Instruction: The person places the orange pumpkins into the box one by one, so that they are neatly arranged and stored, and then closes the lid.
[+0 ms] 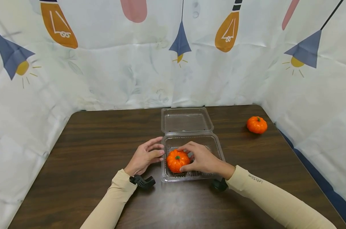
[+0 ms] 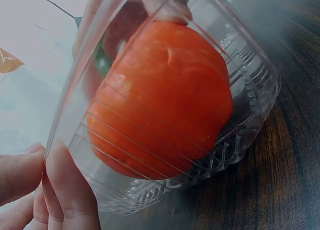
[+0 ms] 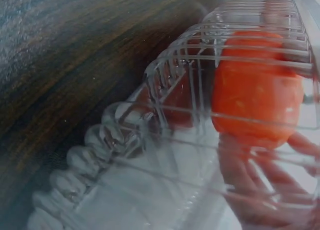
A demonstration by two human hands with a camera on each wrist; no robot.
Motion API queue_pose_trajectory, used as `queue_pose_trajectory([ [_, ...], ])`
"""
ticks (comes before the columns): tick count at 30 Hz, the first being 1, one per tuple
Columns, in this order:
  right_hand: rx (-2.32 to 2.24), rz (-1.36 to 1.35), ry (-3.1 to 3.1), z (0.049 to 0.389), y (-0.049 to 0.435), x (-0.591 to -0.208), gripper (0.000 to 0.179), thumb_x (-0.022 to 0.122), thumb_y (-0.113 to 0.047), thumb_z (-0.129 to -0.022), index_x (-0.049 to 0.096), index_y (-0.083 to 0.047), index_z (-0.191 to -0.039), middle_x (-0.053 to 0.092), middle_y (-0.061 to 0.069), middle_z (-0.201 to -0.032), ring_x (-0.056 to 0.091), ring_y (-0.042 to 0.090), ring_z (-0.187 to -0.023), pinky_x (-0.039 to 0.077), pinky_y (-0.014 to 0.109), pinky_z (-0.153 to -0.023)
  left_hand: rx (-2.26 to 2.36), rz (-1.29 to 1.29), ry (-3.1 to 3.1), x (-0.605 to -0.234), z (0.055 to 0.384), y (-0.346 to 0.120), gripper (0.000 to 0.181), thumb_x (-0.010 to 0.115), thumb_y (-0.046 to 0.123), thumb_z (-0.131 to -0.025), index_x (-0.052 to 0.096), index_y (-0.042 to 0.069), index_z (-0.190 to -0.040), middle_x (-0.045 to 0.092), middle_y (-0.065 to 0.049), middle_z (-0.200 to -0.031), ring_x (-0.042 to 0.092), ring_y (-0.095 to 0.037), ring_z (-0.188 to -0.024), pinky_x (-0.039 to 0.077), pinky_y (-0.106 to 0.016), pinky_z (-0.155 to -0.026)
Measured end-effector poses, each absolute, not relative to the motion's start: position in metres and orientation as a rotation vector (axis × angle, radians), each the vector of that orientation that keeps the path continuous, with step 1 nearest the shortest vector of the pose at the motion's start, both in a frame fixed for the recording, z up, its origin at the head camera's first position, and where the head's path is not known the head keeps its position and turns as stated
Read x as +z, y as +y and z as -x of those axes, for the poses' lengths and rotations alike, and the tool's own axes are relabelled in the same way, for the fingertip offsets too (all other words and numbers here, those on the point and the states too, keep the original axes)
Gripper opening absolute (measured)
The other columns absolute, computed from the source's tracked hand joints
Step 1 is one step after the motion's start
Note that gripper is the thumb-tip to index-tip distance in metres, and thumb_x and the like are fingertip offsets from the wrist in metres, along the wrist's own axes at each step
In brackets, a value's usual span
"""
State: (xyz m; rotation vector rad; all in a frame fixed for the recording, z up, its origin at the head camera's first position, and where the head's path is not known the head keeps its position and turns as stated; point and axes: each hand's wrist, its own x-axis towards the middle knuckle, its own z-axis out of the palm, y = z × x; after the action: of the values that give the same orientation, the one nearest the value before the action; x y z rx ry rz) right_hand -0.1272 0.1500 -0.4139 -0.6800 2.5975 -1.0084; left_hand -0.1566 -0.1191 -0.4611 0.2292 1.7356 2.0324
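An orange toy pumpkin [image 1: 175, 161] with a green stem sits in the left part of a clear plastic clamshell container [image 1: 173, 180]. My right hand [image 1: 204, 160] reaches in over the container's right side and holds this pumpkin between thumb and fingers. At the container's left rim, my left hand [image 1: 144, 156] pinches the edge between thumb and fingers, as the left wrist view shows close up. Through the clear wall, the pumpkin [image 2: 165, 102] appears low in the container. The right wrist view shows the right hand's fingers [image 3: 250, 185] against the pumpkin, seen through the ribbed plastic.
The container's hinged lid [image 1: 187, 122] lies folded back toward the table's far edge. A second orange toy pumpkin [image 1: 257, 125] rests at the far right of the dark wooden table [image 1: 104, 136]. A white curtain [image 1: 118, 70] printed with lamps surrounds the table's back and sides.
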Motion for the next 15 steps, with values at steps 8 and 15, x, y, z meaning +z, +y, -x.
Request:
queue_pose_trajectory([
  [8,-1.053,0.662,2.559,0.128,0.153,-0.414,0.066,0.087,-0.034,-0.083,0.062,-0.016,-0.14,0.06,0.005,-0.136,0.065,0.023,-0.12,0.063,0.029,-0.091,2.038,-0.235,1.735,-0.46,0.158,-0.117,0.067,0.067,0.005,-0.098,0.039,0.009,-0.158,0.058,-0.01,-0.125,0.07,-0.01,-0.089,0.065,-0.027,-0.082],
  [15,-1.08,0.643,2.529,0.126,0.161,-0.407,0.066,0.085,-0.029,-0.085,0.059,-0.016,-0.144,0.059,0.007,-0.14,0.064,0.028,-0.126,0.064,0.037,-0.094,2.043,-0.227,1.731,-0.46,0.156,-0.118,0.067,0.067,0.004,-0.098,0.039,0.008,-0.158,0.058,-0.007,-0.122,0.07,-0.01,-0.086,0.065,-0.027,-0.081],
])
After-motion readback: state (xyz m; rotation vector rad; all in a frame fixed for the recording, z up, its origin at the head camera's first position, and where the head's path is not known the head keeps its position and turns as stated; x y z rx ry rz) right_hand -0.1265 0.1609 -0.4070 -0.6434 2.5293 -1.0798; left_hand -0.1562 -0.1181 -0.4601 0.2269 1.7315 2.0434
